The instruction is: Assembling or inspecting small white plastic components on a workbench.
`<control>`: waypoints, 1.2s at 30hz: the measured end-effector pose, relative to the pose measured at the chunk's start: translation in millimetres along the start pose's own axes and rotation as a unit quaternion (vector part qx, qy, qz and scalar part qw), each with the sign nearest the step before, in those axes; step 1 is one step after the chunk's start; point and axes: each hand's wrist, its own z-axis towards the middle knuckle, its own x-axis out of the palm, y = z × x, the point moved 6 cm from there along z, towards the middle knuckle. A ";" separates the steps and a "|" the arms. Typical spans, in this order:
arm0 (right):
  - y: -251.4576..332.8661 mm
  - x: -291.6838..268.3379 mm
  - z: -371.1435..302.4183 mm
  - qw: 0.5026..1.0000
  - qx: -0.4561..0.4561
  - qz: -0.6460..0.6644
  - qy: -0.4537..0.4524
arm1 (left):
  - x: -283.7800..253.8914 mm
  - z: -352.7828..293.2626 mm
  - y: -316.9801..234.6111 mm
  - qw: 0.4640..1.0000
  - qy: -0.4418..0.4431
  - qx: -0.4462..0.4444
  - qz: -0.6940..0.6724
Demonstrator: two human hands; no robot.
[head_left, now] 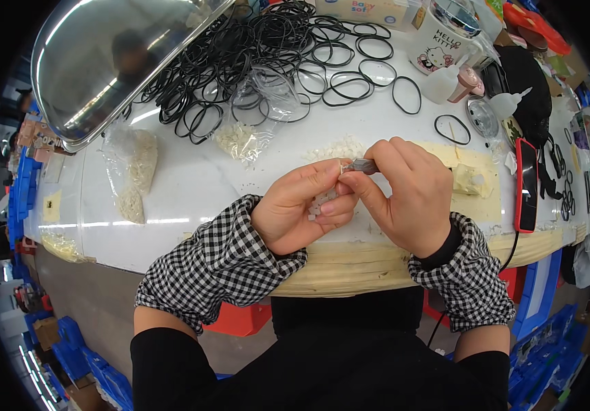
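Note:
Over the near edge of the table, my two hands meet at the fingertips. My left hand [295, 212] is curled, with several small white pieces [317, 204] in its fingers, and its thumb and forefinger pinch something tiny. My right hand [411, 192] grips a small dark grey tool [363, 166], whose tip points at the left fingertips; its exact kind cannot be made out. Just beyond the hands lies a scatter of white pieces [336, 148]. A clear plastic bag [243, 140] of similar pieces sits further left. Right of my right hand, a pale yellow lump [472, 181] rests on a yellow sheet.
A large pile of black elastic bands [247, 51] covers the far table beside a shiny metal tray [103, 68]. Another filled bag [137, 171] lies at left. To the right are a red-edged phone [526, 188], a squeeze bottle [441, 83] and a white cup [439, 44].

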 end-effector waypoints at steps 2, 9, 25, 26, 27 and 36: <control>0.0 -0.2 0.0 1.000 0.004 0.000 0.000 | -0.7 0.3 0.2 1.000 0.008 -0.001 0.002; -0.1 -0.1 -0.3 1.000 0.012 0.012 0.004 | 0.2 0.4 -0.2 1.000 -0.013 0.000 0.014; 2.3 -0.9 -0.6 0.999 0.015 0.012 0.040 | -3.6 1.4 -1.3 0.998 -0.038 0.010 0.053; 0.0 -1.1 -0.5 0.997 0.034 0.037 0.060 | -4.0 1.2 -2.4 0.998 -0.036 0.017 0.042; -3.9 -1.8 1.3 0.994 0.053 0.062 0.080 | -4.9 0.9 -4.1 0.999 -0.034 0.023 0.031; -30.6 -2.1 -11.6 0.961 0.085 0.024 0.263 | -17.2 2.1 -10.6 0.995 -0.069 0.053 -0.044</control>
